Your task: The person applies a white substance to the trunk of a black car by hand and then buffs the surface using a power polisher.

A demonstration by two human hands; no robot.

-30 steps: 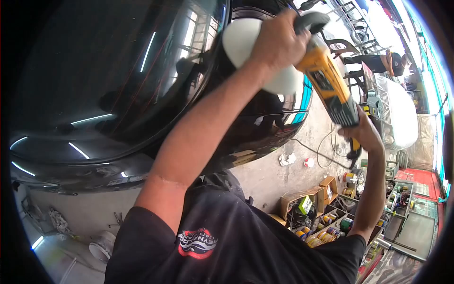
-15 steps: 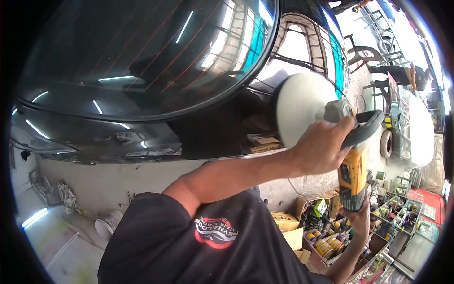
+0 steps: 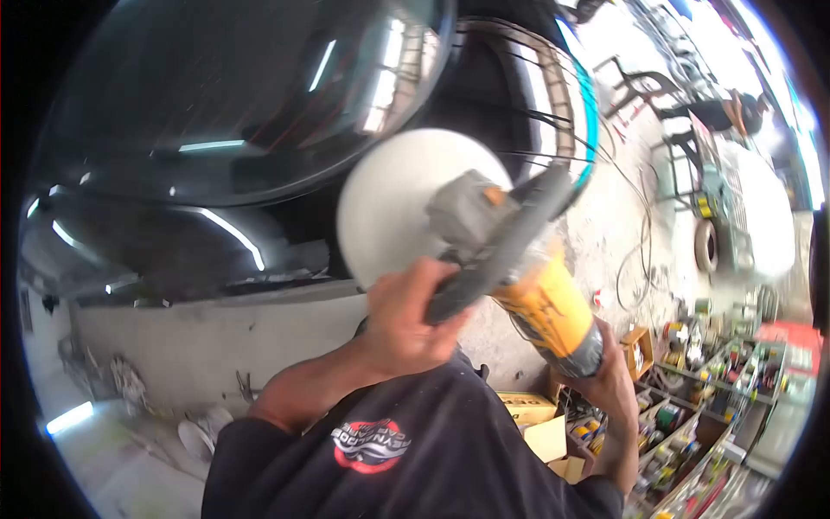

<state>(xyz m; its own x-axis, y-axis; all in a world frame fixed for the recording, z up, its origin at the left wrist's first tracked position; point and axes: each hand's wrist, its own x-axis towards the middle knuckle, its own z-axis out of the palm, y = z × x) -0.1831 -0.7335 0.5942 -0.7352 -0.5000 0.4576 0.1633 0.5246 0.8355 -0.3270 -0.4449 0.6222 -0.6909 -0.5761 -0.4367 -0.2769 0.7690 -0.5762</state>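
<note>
A yellow and black polisher point(image 3: 549, 303) lies across the view, with a large round white pad point(image 3: 380, 208) at its head. My left hand point(image 3: 411, 311) is closed round the black loop handle point(image 3: 510, 238) near the head. Around the rear end of the yellow body, my right hand point(image 3: 605, 372) is closed. The pad lies over the glossy black panel of a car point(image 3: 484, 86), beside the curved rear window point(image 3: 233, 95); whether it presses on the paint is hard to tell. Motion blurs the tool and my left hand.
Racks with cans and bottles point(image 3: 735, 372) stand at the lower right, near an open cardboard box point(image 3: 543, 437). A cable point(image 3: 644, 233) curls over the concrete floor. Further off are a tyre point(image 3: 706, 245), a dark chair point(image 3: 644, 86) and another person point(image 3: 722, 112).
The polisher has moved left along the car, and its body now slants more. Both hands have travelled left with it, still holding on. The view has shifted slightly.
</note>
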